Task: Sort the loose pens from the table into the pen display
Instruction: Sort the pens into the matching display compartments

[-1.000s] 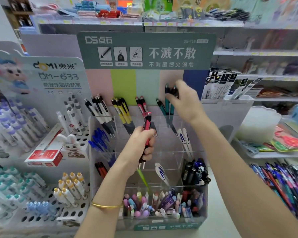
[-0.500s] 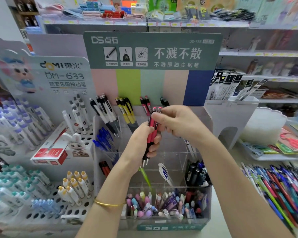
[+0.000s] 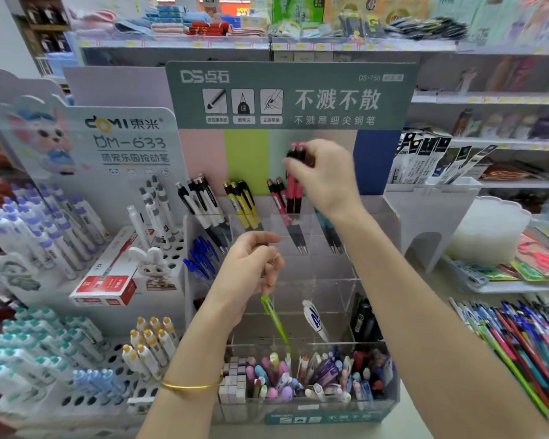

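The right hand (image 3: pixel 325 177) has its fingers (image 3: pixel 293 167) closed, pinching the tops of two pink pens (image 3: pixel 293 191). The pens hang below them into a back slot of the pen display (image 3: pixel 330 274). The left hand (image 3: pixel 251 264) curls its fingers round a green pen (image 3: pixel 274 318), which slants down beneath them.

left hand (image 3: pixel 247 264): bare | left wrist: one thin, plain gold bangle (image 3: pixel 191 386), smooth | left forearm (image 3: pixel 184 353): bare to frame edge | right hand (image 3: pixel 325 175): bare | right forearm (image 3: pixel 425 299): bare to frame edge
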A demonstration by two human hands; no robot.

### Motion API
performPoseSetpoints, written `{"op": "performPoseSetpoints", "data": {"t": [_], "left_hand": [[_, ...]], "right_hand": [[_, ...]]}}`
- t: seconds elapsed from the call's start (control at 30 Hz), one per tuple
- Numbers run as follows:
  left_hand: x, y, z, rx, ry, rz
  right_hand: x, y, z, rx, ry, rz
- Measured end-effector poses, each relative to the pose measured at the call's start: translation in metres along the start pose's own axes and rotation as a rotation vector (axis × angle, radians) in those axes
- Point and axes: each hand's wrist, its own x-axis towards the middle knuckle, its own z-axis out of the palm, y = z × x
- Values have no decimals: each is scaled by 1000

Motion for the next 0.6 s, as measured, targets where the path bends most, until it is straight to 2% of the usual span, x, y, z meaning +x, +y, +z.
{"op": "performPoseSetpoints", "data": {"t": [0.07,0.17,0.33,0.47,0.6], "left_hand": [[0,0,-3,21,0,5],[-2,2,-8,32,-3,5],[-3,3,-14,3,-15,-12],[-2,3,-16,10,-41,-6],[-1,3,-11,11,-84,-3]], "right_hand": [[-3,5,17,-160,-145,38],[-8,9,32,-257,-220,118],[-8,2,39,-237,-188,149],[-6,-3,38,-198,-225,210],[-19,-9,17,-86,-104,204]]}}
